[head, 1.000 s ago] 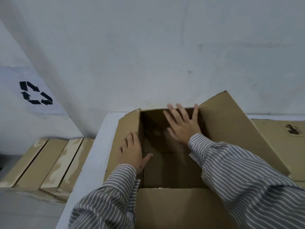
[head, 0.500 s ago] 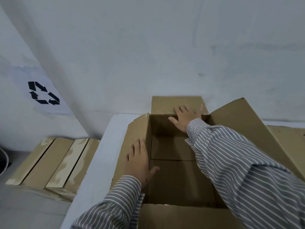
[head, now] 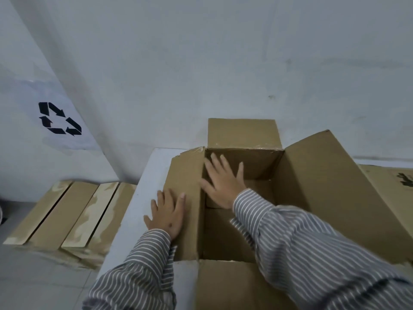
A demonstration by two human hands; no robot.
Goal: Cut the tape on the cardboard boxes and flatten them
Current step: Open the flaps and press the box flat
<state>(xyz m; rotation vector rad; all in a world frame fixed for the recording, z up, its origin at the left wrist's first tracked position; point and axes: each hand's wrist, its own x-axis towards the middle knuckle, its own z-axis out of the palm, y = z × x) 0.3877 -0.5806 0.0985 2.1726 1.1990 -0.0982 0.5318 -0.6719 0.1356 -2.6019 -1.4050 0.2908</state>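
Note:
An open brown cardboard box (head: pixel 324 198) stands on a white table (head: pixel 143 198), all four top flaps spread outward. My left hand (head: pixel 167 213) lies flat, fingers straight, on the left flap (head: pixel 185 175), pressing it down over the table. My right hand (head: pixel 223 182) reaches inside the box with spread straight fingers against the inner left wall near the far corner. The far flap (head: pixel 243 133) stands up against the wall. Strips of clear tape show along the far rim. No cutting tool is in view.
Flattened cardboard pieces (head: pixel 67 215) lie on the floor left of the table. A white surface with a black recycling symbol (head: pixel 59 118) leans at the left. Another cardboard piece (head: pixel 393 186) with black print lies right of the box. A pale wall stands close behind.
My right hand has left the far rim and moved left to the inner left wall. My left hand slid outward onto the left flap, which now lies flatter. The far flap stands up.

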